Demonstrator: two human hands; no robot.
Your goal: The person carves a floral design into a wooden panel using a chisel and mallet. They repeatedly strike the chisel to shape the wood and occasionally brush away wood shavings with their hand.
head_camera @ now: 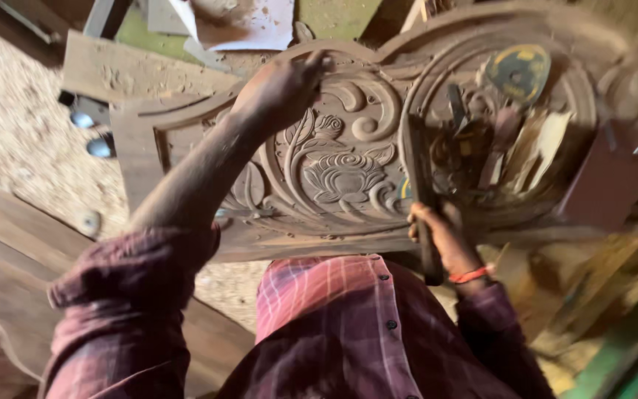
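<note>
Carved wooden panel [341, 170] fills centre, floral relief facing up. Left hand [278, 89] at 11 o'clock, fingers curled over panel's top edge. Right hand [437, 233] at 5 o'clock, clenched around dark tool handle [421, 199]. Blurred tool heap [503, 125] at 2 o'clock.

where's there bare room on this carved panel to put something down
Little. The carved panel is bare only on its relief, between the left hand at the top edge and the right hand gripping a mallet. The right oval recess is crowded with a tool pile. Left, the sawdust floor lies open.
</note>
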